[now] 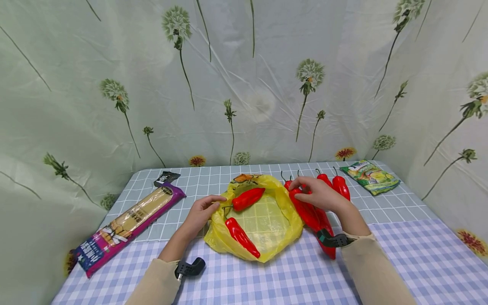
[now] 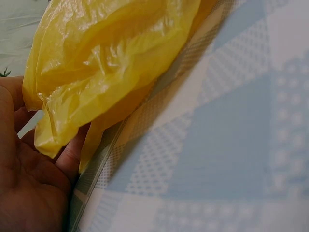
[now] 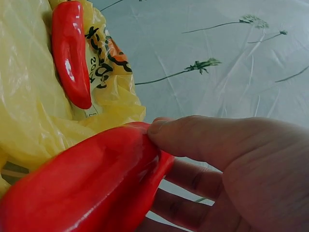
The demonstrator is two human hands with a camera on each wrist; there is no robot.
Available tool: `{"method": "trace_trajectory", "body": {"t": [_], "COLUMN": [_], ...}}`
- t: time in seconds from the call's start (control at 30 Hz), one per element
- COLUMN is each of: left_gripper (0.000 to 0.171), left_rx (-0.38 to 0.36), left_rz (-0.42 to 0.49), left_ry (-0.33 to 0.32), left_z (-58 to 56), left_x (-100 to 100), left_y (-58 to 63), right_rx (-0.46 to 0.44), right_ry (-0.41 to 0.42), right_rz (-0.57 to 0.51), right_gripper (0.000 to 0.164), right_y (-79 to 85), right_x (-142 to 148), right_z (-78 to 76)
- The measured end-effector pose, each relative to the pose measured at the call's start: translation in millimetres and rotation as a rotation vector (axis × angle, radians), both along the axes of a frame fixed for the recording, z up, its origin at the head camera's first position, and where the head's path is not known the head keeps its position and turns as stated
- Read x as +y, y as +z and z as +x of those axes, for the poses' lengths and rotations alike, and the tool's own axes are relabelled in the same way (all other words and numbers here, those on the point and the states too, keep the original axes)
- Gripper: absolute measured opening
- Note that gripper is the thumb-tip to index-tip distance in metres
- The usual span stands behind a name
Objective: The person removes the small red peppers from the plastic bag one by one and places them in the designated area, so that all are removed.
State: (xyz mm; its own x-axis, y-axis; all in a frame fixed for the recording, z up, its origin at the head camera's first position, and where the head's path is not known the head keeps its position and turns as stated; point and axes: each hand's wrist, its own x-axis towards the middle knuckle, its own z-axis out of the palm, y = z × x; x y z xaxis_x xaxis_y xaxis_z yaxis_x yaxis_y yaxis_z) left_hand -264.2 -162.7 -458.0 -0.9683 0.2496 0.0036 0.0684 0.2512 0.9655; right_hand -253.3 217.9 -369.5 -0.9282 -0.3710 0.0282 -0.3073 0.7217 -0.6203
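A yellow plastic bag [image 1: 293, 226] lies spread wide on the table, its mouth facing up. Two red peppers rest inside, one pepper [image 1: 248, 199] toward the back and another pepper [image 1: 242, 237] along the front left. My left hand [image 1: 203, 212] holds the bag's left rim; in the left wrist view some fingers [image 2: 72, 151] are partly behind the plastic. Beside the right rim, my right hand [image 1: 320, 192] pinches the end of a long red pepper [image 3: 91, 179] between thumb and fingers. Several more red peppers [image 1: 340, 186] lie around and under that hand, partly hidden by it.
On the left lies a long purple noodle-like package [image 1: 133, 220], with a small black packet [image 1: 166, 178] behind it. A green packet [image 1: 370, 177] sits at the back right. Checked cloth [image 1: 267, 284] covers the table, and a flowered curtain [image 1: 263, 84] hangs behind.
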Motion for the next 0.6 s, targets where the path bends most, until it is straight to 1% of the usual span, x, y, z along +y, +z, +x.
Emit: {"method": "trace_trajectory", "body": {"t": [0.23,0.4,0.6], "left_gripper": [0.030,0.030,0.030], "left_rx": [0.004,0.003,0.003], "left_rz": [-0.005,-0.005,-0.004], "left_ry": [0.000,0.002,-0.005], "left_z": [0.4,0.3,0.4], "left_x": [0.1,0.3,0.3], "left_y": [0.4,0.2,0.6], "right_rx": [-0.036,-0.038,-0.031], "right_ry": [-0.034,-0.049,-0.044], "right_rz": [0.006,0.009,0.009], "right_gripper": [0.023,0.023,0.023], "right_y": [-0.8,-2.7,-2.7], "right_x": [2.6,6.8,11.8], "right_z": [-1.1,-3.0,-3.8]}}
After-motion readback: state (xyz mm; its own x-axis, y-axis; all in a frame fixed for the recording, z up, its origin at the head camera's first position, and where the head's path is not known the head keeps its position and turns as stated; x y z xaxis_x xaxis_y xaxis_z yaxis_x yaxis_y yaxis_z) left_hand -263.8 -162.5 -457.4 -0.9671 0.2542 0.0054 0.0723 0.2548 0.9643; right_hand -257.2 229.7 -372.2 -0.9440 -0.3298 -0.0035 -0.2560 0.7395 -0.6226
